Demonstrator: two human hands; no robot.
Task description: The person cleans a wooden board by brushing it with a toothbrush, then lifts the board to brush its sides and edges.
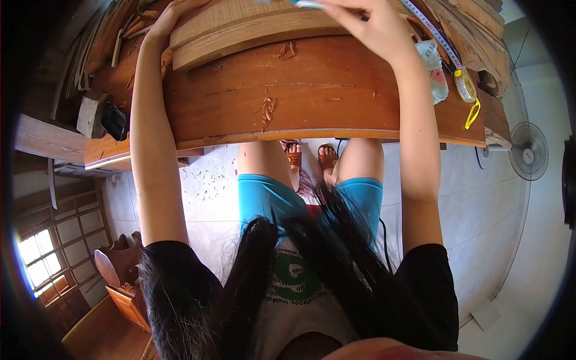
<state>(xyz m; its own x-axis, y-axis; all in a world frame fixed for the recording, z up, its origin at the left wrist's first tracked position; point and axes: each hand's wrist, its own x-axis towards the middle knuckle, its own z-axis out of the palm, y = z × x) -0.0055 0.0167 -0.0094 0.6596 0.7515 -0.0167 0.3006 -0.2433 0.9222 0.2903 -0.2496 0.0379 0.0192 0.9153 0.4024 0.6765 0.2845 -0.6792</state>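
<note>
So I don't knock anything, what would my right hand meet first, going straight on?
Probably the wooden board: your right hand points forward and left over it. Its height above the wood is unclear, so it might pass over.

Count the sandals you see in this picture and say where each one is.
2: the left sandal and the right sandal, both worn, on the floor by the table. Others may be hidden.
</note>
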